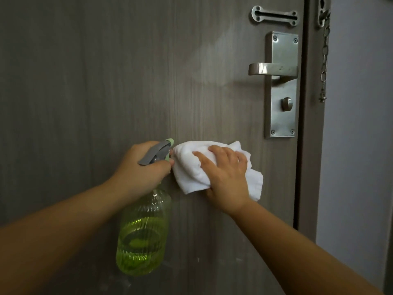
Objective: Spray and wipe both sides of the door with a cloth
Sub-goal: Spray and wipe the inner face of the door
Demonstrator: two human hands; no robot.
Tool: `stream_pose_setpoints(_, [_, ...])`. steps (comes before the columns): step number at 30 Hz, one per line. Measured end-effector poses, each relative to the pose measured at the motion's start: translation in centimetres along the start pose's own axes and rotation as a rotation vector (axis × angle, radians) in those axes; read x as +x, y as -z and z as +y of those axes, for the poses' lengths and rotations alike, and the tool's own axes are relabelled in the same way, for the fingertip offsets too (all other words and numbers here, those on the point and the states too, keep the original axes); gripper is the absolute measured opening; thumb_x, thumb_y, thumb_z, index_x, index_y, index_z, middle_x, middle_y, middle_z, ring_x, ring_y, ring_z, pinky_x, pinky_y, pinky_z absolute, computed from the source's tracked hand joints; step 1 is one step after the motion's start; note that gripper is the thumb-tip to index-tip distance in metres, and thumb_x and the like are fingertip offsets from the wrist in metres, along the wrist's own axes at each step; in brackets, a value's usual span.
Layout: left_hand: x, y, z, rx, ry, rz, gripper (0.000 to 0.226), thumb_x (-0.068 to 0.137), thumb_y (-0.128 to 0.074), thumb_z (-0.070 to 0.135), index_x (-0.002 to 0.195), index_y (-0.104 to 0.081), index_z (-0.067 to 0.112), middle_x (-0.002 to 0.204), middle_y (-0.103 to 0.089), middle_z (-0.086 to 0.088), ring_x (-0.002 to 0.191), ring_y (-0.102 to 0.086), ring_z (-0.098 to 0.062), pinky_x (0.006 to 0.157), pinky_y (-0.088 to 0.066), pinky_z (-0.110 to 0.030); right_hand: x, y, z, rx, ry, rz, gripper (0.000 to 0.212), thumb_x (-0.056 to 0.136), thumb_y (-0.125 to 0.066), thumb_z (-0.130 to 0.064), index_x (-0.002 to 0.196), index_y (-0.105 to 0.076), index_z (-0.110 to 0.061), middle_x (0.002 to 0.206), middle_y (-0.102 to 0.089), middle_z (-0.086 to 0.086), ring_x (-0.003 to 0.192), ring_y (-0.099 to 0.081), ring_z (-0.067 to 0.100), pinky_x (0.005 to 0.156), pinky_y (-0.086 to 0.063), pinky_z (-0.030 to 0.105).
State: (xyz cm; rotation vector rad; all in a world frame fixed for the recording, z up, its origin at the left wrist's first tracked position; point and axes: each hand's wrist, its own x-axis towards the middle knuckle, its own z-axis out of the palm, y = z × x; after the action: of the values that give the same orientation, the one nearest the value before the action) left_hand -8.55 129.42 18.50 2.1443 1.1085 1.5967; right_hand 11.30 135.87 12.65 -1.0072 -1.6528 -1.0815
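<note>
Left hand (141, 167) grip is curled round the neck of the green spray bottle (142, 235), w/ the bottle hanging down. Right hand (225, 173) presses the white cloth (191, 165) flat on the grey door (106, 81), fingers spread, below the handle (272, 69).

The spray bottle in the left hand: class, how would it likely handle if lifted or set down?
The spray bottle looks clear ribbed plastic, so probably rigid yet light. It seems partly full of green liquid, so bottom-heavy and fairly stable upright. The left hand grips its neck.
</note>
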Motion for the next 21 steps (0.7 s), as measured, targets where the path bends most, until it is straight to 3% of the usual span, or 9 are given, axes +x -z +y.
stream_pose_setpoints(2, [-0.2, 0.0, -0.1, -0.023, 0.013, -0.015, 0.014, 0.077, -0.062, 0.005, 0.066, -0.054, 0.004, 0.05, -0.052, -0.001, 0.048, -0.041, -0.006, 0.046, -0.032, -0.016, 0.9, 0.5, 0.8, -0.006, 0.027, -0.021, 0.052, 0.077, -0.05, -0.04, 0.129, -0.045, -0.032, 0.123, -0.056, 0.011, 0.112, -0.046, 0.032, 0.097, -0.03, 0.055])
stream_pose_setpoints(3, [-0.3, 0.0, 0.0, -0.029, 0.017, -0.021, 0.013, 0.072, -0.061, 0.014, 0.074, -0.06, 0.001, 0.063, -0.061, -0.014, 0.055, -0.047, -0.011, 0.05, -0.036, -0.023, 1.5, 0.9, 1.4, -0.003, 0.018, -0.025, 0.053, 0.076, -0.049, -0.038, 0.128, -0.044, -0.033, 0.123, -0.056, 0.012, 0.113, -0.044, 0.032, 0.098, -0.029, 0.055])
stream_pose_setpoints(5, [-0.3, 0.1, 0.3, -0.037, 0.028, -0.023, 0.035, 0.063, -0.055, 0.023, 0.087, -0.063, -0.002, 0.089, -0.065, -0.03, 0.066, -0.053, -0.021, 0.057, -0.039, -0.031, 3.2, 1.8, 2.7, -0.003, -0.051, -0.029, 0.058, 0.07, -0.048, -0.034, 0.128, -0.043, -0.033, 0.123, -0.054, 0.014, 0.115, -0.039, 0.03, 0.099, -0.027, 0.059])
stream_pose_setpoints(9, [-0.2, 0.1, 0.3, -0.033, 0.031, 0.004, 0.034, 0.062, -0.054, 0.026, 0.087, -0.065, 0.006, 0.097, -0.066, -0.028, 0.077, -0.062, -0.033, 0.063, -0.041, -0.034, 5.2, 2.9, 4.0, -0.011, -0.213, -0.025, 0.065, 0.065, -0.057, -0.02, 0.126, -0.038, -0.03, 0.129, -0.049, 0.018, 0.119, -0.032, 0.033, 0.099, -0.027, 0.069])
stream_pose_setpoints(12, [-0.2, 0.1, 0.0, -0.036, 0.042, 0.002, 0.04, 0.063, -0.054, 0.026, 0.094, -0.065, 0.002, 0.1, -0.066, -0.027, 0.081, -0.063, -0.035, 0.064, -0.042, -0.033, 4.5, 2.1, 3.0, 0.011, -0.312, 0.025, 0.068, 0.067, -0.065, -0.012, 0.127, -0.039, -0.03, 0.129, -0.051, 0.017, 0.114, -0.041, 0.035, 0.097, -0.034, 0.062])
stream_pose_setpoints(14, [-0.2, 0.0, -0.2, -0.051, 0.045, -0.019, 0.043, 0.063, -0.053, 0.026, 0.094, -0.063, -0.001, 0.1, -0.065, -0.03, 0.075, -0.058, -0.027, 0.064, -0.041, -0.033, 3.6, 1.7, 2.0, 0.011, -0.366, 0.031, 0.069, 0.067, -0.064, -0.013, 0.127, -0.036, -0.031, 0.128, -0.051, 0.016, 0.112, -0.046, 0.036, 0.097, -0.035, 0.057])
stream_pose_setpoints(21, [-1.2, 0.0, -1.6, -0.063, 0.073, -0.028, 0.043, 0.063, -0.052, 0.024, 0.095, -0.062, -0.003, 0.1, -0.063, -0.032, 0.074, -0.055, -0.022, 0.064, -0.04, -0.033, 0.1, 1.6, 0.3, 0.0, -0.363, 0.034, 0.059, 0.067, -0.061, -0.017, 0.121, -0.041, -0.027, 0.101, -0.059, 0.007, 0.09, -0.054, 0.028, 0.076, -0.044, 0.046])
